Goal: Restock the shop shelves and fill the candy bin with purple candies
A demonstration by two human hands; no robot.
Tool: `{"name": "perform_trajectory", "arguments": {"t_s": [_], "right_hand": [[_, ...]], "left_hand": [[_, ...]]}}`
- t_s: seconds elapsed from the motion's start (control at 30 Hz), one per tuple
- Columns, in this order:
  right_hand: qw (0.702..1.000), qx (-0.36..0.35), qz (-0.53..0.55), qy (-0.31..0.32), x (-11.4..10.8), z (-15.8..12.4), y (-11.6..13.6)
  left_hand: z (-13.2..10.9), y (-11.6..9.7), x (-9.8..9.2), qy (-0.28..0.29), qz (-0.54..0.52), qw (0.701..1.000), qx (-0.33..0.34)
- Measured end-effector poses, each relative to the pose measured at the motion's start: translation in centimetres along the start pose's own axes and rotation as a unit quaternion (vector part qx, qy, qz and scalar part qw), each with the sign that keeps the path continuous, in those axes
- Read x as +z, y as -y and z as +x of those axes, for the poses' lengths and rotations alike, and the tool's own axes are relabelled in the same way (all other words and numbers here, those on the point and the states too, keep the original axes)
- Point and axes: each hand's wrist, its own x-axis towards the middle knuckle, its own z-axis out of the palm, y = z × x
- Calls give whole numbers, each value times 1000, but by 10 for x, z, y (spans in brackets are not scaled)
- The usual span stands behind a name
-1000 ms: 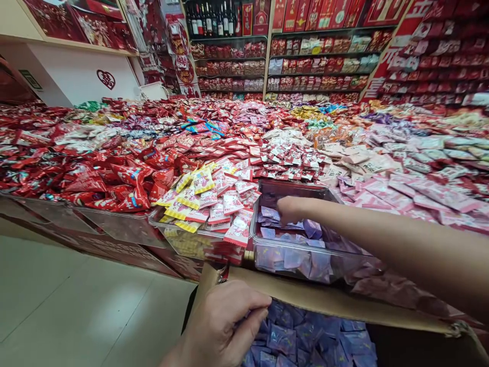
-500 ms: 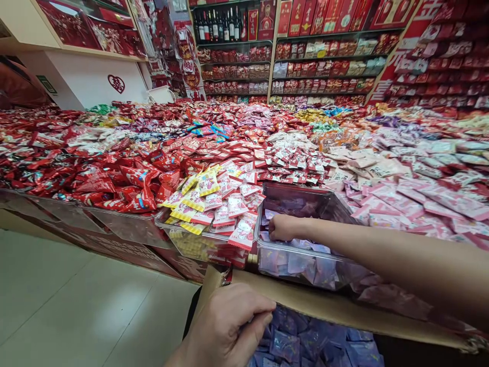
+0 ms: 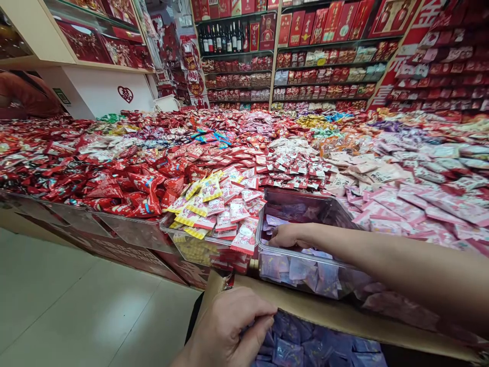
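Note:
My right hand point(image 3: 287, 235) reaches down inside a clear plastic bin point(image 3: 301, 253), close to its left wall. Small purple-wrapped packets point(image 3: 275, 221) lie beside its fingers, and more show through the bin's front. The fingers point down and their tips are hidden, so I cannot tell whether they hold a packet. In the foreground my left hand point(image 3: 239, 321) is closed, with thumb and forefinger pinched at the edge of an open cardboard box point(image 3: 305, 298). Inside the box lies a heap of dark bluish-purple packets point(image 3: 301, 346), partly covered by that hand.
Left of the bin, another clear bin overflows with yellow and pink-white packets point(image 3: 229, 206). Red packets point(image 3: 141, 191) pile further left, pink ones point(image 3: 412, 204) to the right. Shelves with bottles point(image 3: 221, 38) and red boxes stand behind. Pale floor tiles point(image 3: 76, 306) show at lower left.
The whole view has shifted slightly downward in the frame. My right hand has loosened from a fist and its fingers dip lower in the bin. My left hand keeps its grip at the box edge.

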Motion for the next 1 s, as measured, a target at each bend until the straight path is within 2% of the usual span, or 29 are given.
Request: {"name": "perform_trajectory", "arguments": {"t_s": [0.27, 0.5, 0.63, 0.7, 0.8, 0.9, 1.0], "right_hand": [[999, -51, 4, 19, -9, -11, 0], [993, -81, 48, 78, -16, -27, 0], [977, -109, 70, 169, -24, -43, 0], [972, -113, 62, 195, -27, -49, 0], [985, -96, -17, 145, -25, -49, 3], [984, -95, -120, 89, -18, -43, 5], [980, -109, -150, 76, -14, -36, 5]], "left_hand": [[-1, -1, 2, 7, 4, 1000, -22], [-2, -1, 0, 13, -1, 1000, -26], [-2, -1, 1, 11, 4, 1000, -27], [-3, 0, 2, 10, 5, 1000, -28], [-2, 0, 2, 11, 5, 999, -31], [-2, 0, 2, 12, 6, 999, -32], [-2, -1, 2, 12, 10, 999, -30]]}}
